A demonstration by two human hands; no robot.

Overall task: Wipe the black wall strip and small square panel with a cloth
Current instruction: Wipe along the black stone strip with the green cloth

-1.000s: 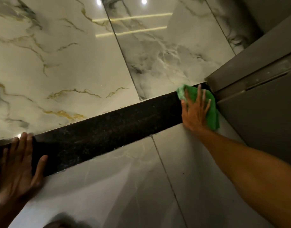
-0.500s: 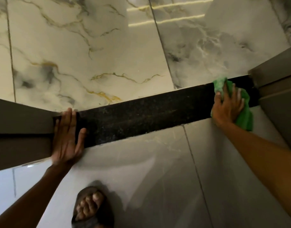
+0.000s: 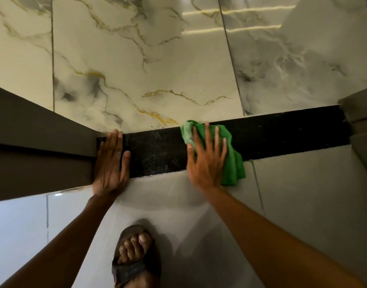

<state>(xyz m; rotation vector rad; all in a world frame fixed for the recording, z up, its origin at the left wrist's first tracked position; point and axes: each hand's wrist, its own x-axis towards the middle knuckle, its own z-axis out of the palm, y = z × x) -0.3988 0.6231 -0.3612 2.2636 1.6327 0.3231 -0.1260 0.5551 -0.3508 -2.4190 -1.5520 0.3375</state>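
Head cam: our right hand [image 3: 206,156] lies flat, fingers spread, pressing the green cloth [image 3: 230,154] onto the black strip [image 3: 282,132] near its middle. Our left hand [image 3: 110,163], released & flat, rests on the strip's left end by the brown frame [image 3: 43,142]. Sandalled foot [image 3: 134,256] below.

Right hand [image 3: 206,156] with green cloth [image 3: 232,163] shifted left along black strip [image 3: 282,136], away from right-end panel [image 3: 361,113], now near left hand [image 3: 110,163]. Sandalled foot [image 3: 134,256] further in view.
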